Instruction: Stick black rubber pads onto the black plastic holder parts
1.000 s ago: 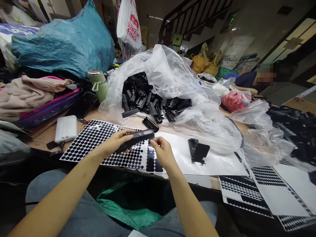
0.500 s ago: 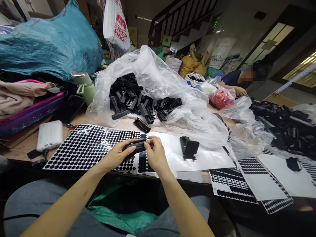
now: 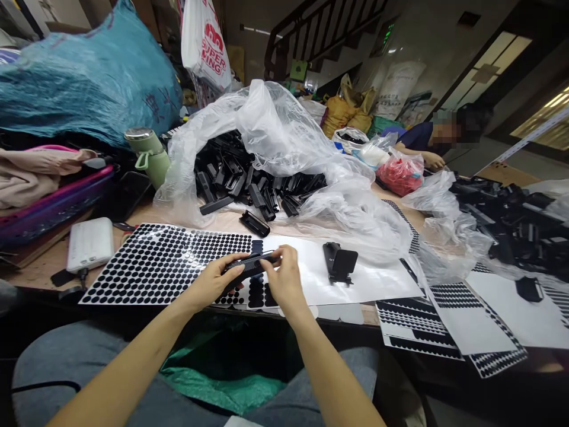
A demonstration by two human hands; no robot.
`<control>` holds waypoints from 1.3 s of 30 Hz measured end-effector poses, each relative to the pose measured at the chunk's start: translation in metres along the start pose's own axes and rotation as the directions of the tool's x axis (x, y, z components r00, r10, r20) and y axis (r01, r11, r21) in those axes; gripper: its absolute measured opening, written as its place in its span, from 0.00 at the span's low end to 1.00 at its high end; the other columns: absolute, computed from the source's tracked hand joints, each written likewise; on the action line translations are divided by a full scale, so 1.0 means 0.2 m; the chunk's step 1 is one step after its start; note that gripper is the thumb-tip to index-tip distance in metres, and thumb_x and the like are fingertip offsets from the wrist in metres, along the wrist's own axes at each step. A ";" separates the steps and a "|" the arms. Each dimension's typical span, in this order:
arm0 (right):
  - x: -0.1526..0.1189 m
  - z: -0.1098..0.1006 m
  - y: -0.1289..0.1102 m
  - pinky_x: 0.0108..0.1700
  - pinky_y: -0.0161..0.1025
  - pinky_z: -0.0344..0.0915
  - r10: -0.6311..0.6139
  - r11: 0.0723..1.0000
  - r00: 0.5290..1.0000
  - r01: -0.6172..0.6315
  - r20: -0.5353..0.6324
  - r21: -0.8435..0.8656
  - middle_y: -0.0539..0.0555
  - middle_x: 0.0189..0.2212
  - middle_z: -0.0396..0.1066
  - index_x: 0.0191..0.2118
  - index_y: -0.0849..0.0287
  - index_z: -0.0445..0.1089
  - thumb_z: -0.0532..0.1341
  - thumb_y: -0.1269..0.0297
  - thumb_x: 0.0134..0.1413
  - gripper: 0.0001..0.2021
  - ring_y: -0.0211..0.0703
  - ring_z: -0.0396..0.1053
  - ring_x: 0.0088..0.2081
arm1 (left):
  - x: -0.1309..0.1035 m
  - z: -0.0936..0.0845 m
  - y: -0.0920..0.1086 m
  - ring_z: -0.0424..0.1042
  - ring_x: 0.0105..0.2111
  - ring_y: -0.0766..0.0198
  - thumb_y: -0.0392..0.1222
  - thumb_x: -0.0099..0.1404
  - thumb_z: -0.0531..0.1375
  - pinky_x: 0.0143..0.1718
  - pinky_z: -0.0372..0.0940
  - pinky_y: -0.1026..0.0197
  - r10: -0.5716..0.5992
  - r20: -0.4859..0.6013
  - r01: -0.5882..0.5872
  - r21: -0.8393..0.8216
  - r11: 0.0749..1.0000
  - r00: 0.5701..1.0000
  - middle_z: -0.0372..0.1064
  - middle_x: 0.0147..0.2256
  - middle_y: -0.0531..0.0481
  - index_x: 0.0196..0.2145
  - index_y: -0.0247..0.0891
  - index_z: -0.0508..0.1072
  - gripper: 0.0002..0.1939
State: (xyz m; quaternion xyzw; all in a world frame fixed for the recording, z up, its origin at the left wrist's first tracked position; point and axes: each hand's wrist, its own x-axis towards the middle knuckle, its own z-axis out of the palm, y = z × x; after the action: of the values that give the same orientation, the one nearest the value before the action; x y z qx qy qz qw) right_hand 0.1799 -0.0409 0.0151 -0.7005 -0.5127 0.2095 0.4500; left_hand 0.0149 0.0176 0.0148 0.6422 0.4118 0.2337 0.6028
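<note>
Between my two hands is a long black plastic part (image 3: 251, 264), held over a sheet of black round stickers (image 3: 164, 261). My left hand (image 3: 217, 281) is closed around its left end. The fingers and thumb of my right hand (image 3: 284, 277) pinch its right end. What lies under the right fingertips is too small to make out. Just beyond the hands, a similar black trough-shaped part (image 3: 255, 224) rests on the table. To the right, a black stand-like piece (image 3: 341, 264) stands on the bare white part of the sheet.
A clear plastic bag (image 3: 275, 118) spills many black parts behind the sheet. At left are a white power bank (image 3: 90, 244) and a green bottle (image 3: 148, 158). More sticker sheets (image 3: 418, 329) overhang the table's right edge. A co-worker (image 3: 422, 145) sits at the far right.
My right hand has shifted slightly rightward along the black part, and its fingers have changed position. My left hand keeps its hold. The view has moved a little.
</note>
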 end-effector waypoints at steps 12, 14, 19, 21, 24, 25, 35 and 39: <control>-0.18 0.09 0.15 0.38 0.47 0.59 0.264 0.884 0.962 -0.211 0.071 -0.418 0.63 0.34 0.64 0.32 0.61 0.63 0.51 0.70 0.52 0.05 0.53 0.63 0.37 | 0.01 -0.03 -0.03 0.73 0.32 0.56 0.54 0.59 0.54 0.30 0.68 0.58 0.004 0.014 -0.004 0.007 1.000 1.000 0.69 0.43 0.44 0.53 0.41 0.62 0.26; -0.18 0.05 0.15 0.38 0.45 0.59 0.206 0.935 0.975 -0.173 0.078 -0.309 0.60 0.32 0.64 0.29 0.59 0.62 0.50 0.69 0.53 0.05 0.49 0.63 0.35 | 0.00 -0.04 -0.05 0.73 0.33 0.57 0.54 0.59 0.54 0.31 0.68 0.58 0.016 0.010 -0.016 0.014 1.000 1.000 0.69 0.44 0.44 0.53 0.41 0.62 0.26; -0.15 -0.08 0.12 0.36 0.38 0.61 0.180 0.955 0.979 -0.196 0.093 0.221 0.52 0.29 0.65 0.30 0.58 0.63 0.54 0.58 0.52 0.09 0.40 0.62 0.31 | -0.03 -0.07 -0.06 0.73 0.33 0.58 0.54 0.58 0.55 0.32 0.68 0.58 0.017 0.042 -0.019 0.032 0.999 0.999 0.69 0.46 0.44 0.53 0.41 0.64 0.27; -0.11 -0.12 0.11 0.38 0.38 0.62 0.208 0.895 0.966 -0.251 0.151 0.369 0.53 0.33 0.66 0.31 0.58 0.64 0.56 0.55 0.49 0.11 0.39 0.63 0.33 | -0.04 -0.08 -0.06 0.72 0.34 0.58 0.53 0.58 0.56 0.32 0.68 0.59 0.024 0.081 -0.028 0.045 0.999 0.996 0.66 0.49 0.45 0.52 0.42 0.65 0.26; -0.07 -0.15 0.09 0.40 0.39 0.63 0.214 0.840 0.938 -0.320 0.274 0.438 0.53 0.35 0.65 0.28 0.60 0.63 0.59 0.55 0.46 0.12 0.38 0.63 0.34 | -0.06 -0.08 -0.04 0.71 0.39 0.57 0.52 0.58 0.55 0.37 0.68 0.57 0.058 0.110 -0.067 0.080 0.994 0.992 0.63 0.53 0.46 0.52 0.44 0.66 0.24; -0.06 -0.15 0.09 0.40 0.39 0.63 0.211 0.834 0.930 -0.331 0.300 0.441 0.52 0.33 0.64 0.27 0.60 0.63 0.59 0.56 0.46 0.12 0.37 0.63 0.34 | -0.07 -0.08 -0.03 0.70 0.42 0.55 0.51 0.58 0.55 0.41 0.67 0.57 0.079 0.110 -0.091 0.102 0.991 0.991 0.63 0.53 0.47 0.51 0.44 0.67 0.23; -0.09 -0.14 0.11 0.37 0.38 0.64 0.194 0.882 0.933 -0.301 0.304 0.361 0.50 0.29 0.63 0.28 0.59 0.63 0.58 0.53 0.47 0.13 0.37 0.63 0.31 | -0.10 -0.07 -0.02 0.61 0.52 0.50 0.50 0.57 0.56 0.48 0.62 0.51 0.077 0.103 -0.095 0.187 0.978 0.992 0.66 0.50 0.49 0.50 0.46 0.69 0.22; -0.10 -0.14 0.10 0.36 0.38 0.64 0.201 0.893 0.935 -0.297 0.292 0.338 0.50 0.29 0.63 0.28 0.59 0.63 0.57 0.53 0.47 0.13 0.37 0.63 0.31 | -0.10 -0.07 -0.02 0.62 0.51 0.52 0.49 0.58 0.55 0.49 0.60 0.53 0.103 0.117 -0.123 0.182 0.976 0.988 0.66 0.50 0.50 0.49 0.46 0.69 0.21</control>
State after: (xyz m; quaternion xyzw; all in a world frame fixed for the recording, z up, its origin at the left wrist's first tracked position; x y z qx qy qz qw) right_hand 0.2046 -0.0719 0.0088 -0.6291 -0.4205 0.4467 0.4773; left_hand -0.0079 0.0082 0.0163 0.7305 0.3619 0.1930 0.5461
